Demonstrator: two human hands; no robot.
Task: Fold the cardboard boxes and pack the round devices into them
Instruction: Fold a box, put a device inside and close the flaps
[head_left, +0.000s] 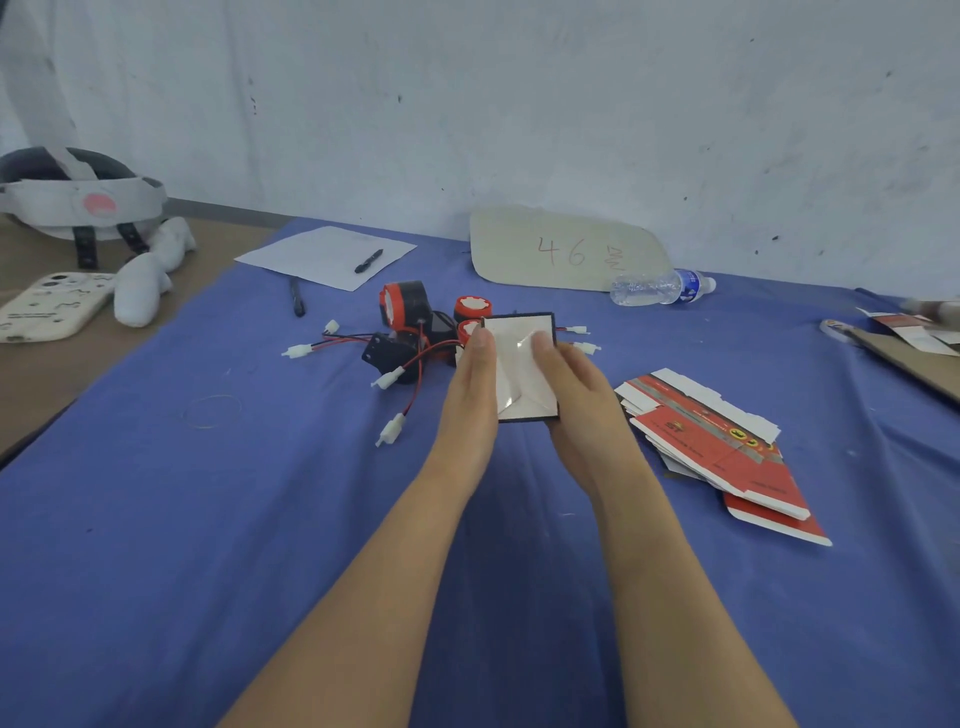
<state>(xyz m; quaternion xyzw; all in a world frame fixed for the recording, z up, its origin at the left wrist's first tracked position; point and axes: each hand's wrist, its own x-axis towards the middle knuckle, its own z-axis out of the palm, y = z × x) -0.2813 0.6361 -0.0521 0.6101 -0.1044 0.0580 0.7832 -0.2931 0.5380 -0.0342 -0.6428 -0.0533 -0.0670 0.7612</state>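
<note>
Both hands hold one cardboard box (519, 364) above the blue cloth, its white folded flap end facing me. My left hand (470, 395) grips its left side, thumb on the white flaps. My right hand (569, 400) grips the right side, thumb pressing the flaps near the top. Behind the box lies a cluster of round red-and-black devices (408, 309) with red and black wires and white plugs (389, 431). A stack of flat red-and-white box blanks (722, 441) lies to the right of my right hand.
A paper sheet with a pen (332, 254), a second pen (297, 297), a card marked 46 (566, 249) and a water bottle (660, 287) lie at the back. A phone (47, 306), white plush toy (150, 270) and headgear (78, 192) sit far left. Cardboard pieces (904, 343) lie far right.
</note>
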